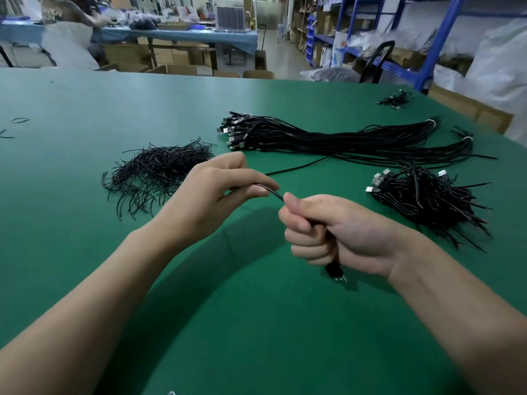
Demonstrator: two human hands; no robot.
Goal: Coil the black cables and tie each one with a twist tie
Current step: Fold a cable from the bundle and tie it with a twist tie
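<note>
Now our right hand (336, 232) grips the cable (275, 193) near its plug (335, 271); our left hand (216, 192) pinches it at 10 o'clock.

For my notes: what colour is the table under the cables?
The table is plain green, best seen in the head view.

I have one view only, a wide-angle camera worn on my head, facing forward and tilted down over the green table (85, 95). It sits close: my forearms enter the frame at 7 and 5 o'clock, and my left hand (211, 192) and right hand (342, 232) fill the centre. The table's far edge crosses near 12 o'clock, with blue shelving (441, 44) far off at 2 o'clock
</note>
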